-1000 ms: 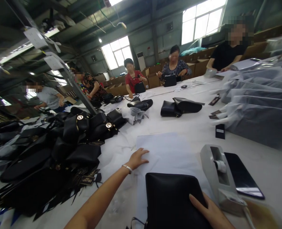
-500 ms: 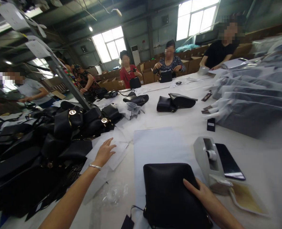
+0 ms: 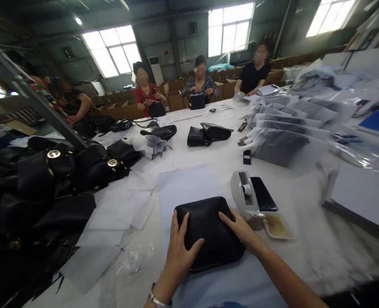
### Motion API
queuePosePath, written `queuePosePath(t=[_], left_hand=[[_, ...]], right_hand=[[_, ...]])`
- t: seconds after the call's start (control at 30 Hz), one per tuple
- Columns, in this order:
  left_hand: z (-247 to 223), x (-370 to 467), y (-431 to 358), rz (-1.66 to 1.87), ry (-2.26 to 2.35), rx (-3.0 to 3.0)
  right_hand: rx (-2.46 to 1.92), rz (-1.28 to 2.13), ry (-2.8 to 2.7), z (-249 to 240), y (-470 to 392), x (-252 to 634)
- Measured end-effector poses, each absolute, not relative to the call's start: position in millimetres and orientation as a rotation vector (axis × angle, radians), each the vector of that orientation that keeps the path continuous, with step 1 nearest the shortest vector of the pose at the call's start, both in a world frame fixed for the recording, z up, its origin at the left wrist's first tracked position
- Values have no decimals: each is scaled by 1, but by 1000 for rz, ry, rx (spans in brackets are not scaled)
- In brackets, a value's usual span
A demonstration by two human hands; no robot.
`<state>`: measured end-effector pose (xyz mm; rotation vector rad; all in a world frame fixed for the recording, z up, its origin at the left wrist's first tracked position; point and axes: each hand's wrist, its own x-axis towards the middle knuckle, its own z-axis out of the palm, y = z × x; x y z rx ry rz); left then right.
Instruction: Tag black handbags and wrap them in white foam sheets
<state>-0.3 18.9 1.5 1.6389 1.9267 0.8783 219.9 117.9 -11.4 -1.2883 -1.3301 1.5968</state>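
A black leather-look handbag [image 3: 213,239] lies flat on a white sheet of paper [image 3: 183,182] in front of me. My left hand [image 3: 181,244] holds its left side, fingers apart on the upper face and thumb pointing inward. On the opposite side, my right hand [image 3: 240,229] grips the edge with the thumb on top; its other fingers are mostly hidden. Loose thin white sheets [image 3: 118,205] are spread left of the bag. A grey tape dispenser [image 3: 242,192] stands just beyond my right hand, beside a dark phone [image 3: 262,192].
Black handbags [image 3: 45,175] are heaped on the left, by a slanted metal post [image 3: 48,98]. Bags in translucent wrapping [image 3: 282,137] are stacked at the right, with a pile of white sheets [image 3: 365,192] nearer. A shallow dish [image 3: 279,226] sits by the dispenser. Several people work across the table.
My left hand has moved from the loose white sheets onto the bag's left side. The bag has turned slightly, with my right hand still on it. The view has swung right.
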Motion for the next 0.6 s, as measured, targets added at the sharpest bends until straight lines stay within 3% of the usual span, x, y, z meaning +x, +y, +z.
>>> queuePosePath(t=[0.2,0.43,0.6], left_hand=[[-3,8,22,974,2002,1597],[-13,11,22,963,2024,1722],[-13,10,24,939,2026,1763]], right_hand=[[-1277,1361,-1526,-16,123,217],[-1405,600,-1897,11,86,250],[-1456,124,-1790,21,57,315]])
